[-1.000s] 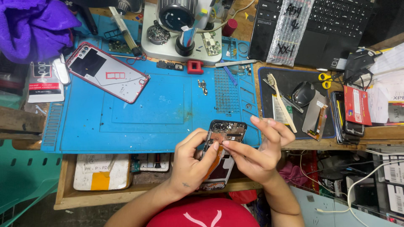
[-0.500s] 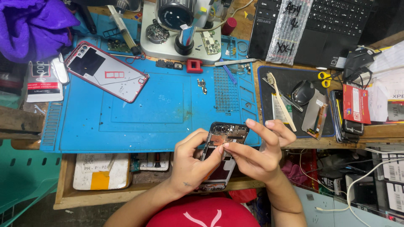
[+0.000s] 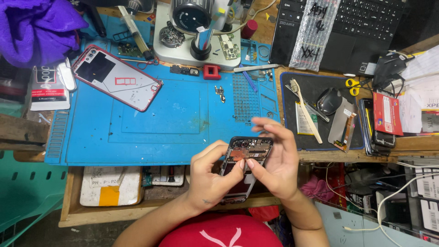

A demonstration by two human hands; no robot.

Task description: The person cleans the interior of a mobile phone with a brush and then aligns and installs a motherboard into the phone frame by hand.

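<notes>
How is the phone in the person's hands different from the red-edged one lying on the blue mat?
The opened phone is gripped by the left hand and right hand at the mat's near edge; the red-framed phone back lies untouched at the blue mat's far left. The held one has a dark frame and exposed circuitry; the other shows a pale inner surface with a black patch. Both are opened up.

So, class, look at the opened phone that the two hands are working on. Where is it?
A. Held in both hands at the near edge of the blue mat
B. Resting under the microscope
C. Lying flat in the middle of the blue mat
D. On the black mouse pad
A: the left hand and right hand hold the opened phone between them at the near edge of the blue mat.
</notes>
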